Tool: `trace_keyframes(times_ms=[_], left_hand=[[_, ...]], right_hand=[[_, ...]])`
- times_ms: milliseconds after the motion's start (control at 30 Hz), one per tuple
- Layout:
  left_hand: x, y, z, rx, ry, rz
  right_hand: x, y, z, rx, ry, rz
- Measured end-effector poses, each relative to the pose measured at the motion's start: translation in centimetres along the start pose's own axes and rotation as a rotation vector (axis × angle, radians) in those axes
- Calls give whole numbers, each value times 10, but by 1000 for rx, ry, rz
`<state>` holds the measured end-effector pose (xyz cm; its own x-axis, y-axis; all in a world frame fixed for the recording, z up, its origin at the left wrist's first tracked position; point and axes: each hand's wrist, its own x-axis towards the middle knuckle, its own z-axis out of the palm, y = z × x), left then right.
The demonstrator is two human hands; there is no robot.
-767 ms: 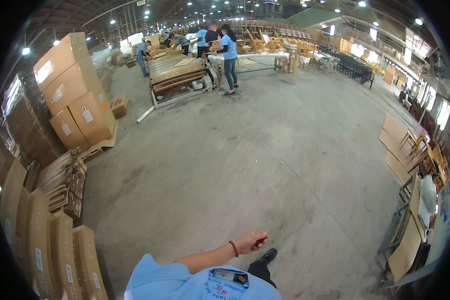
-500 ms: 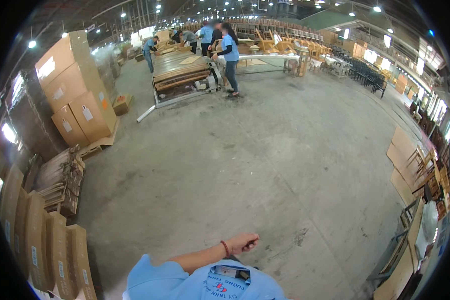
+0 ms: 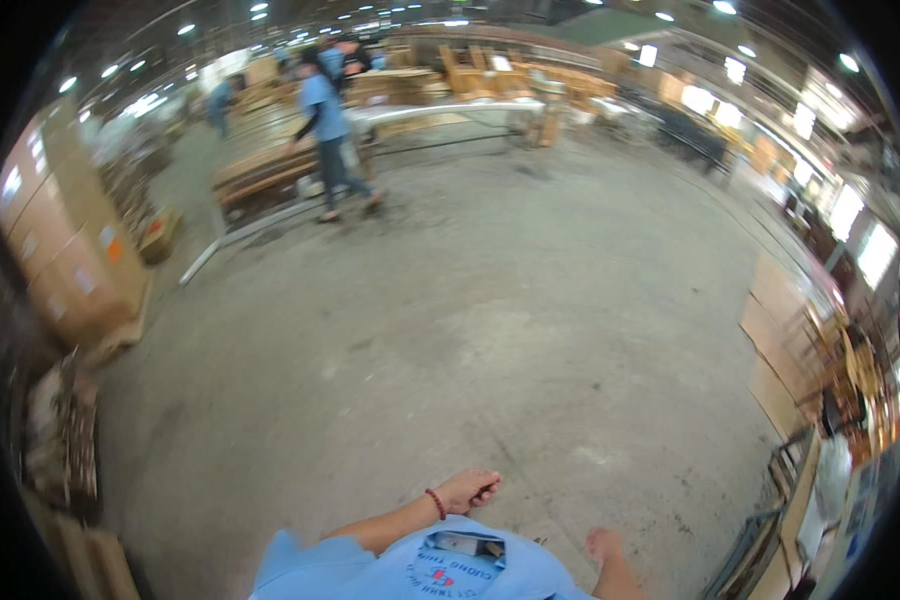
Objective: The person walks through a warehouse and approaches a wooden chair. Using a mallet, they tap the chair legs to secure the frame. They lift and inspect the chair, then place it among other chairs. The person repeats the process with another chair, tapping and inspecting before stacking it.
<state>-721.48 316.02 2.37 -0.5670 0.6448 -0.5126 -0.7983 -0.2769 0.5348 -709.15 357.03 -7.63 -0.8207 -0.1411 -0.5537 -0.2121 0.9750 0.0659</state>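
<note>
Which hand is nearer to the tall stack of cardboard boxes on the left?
Left. The left hand is in front of the blue shirt, with the boxes ahead and to its left; the right hand is farther right, so farther away.

The fisheye head camera faces forward and down from above the shirt (image 3: 410,565), with the left hand (image 3: 470,491) near at lower centre, floor (image 3: 430,330) mid-frame and ceiling lights (image 3: 724,7) distant along the top.

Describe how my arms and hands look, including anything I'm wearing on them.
Your left arm has a loose, short, light-blue sleeve and a bracelet of round, dark red beads at the wrist. The left hand wears no glove. The right hand is blurred but looks ungloved too; no sleeve or bracelet shows on the visible right forearm.
</note>
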Motion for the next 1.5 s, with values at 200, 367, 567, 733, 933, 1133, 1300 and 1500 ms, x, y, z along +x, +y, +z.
trace_keyframes(times_ms=[200,367,567,733,933,1133,1300,1500], left_hand=[[146,170,20,178,69,-35],[301,278,40,87,20,13],[455,395,44,-120,-33,68],[565,511,56,-114,107,229],[749,635,20,-183,133,167],[905,812,63,-77,-19,90],[1030,950,100,61,-58,131],[1206,1028,107,-99,59,44]], right_hand=[[49,4,-5,1166,-359,738],[150,75,-41,1252,-399,828],[320,273,-106,981,-379,688],[586,427,-373,1021,479,530],[772,524,-602,1332,451,320],[808,556,-470,913,-187,668],[827,583,-460,1197,-415,911],[962,724,-520,1224,-454,992]])
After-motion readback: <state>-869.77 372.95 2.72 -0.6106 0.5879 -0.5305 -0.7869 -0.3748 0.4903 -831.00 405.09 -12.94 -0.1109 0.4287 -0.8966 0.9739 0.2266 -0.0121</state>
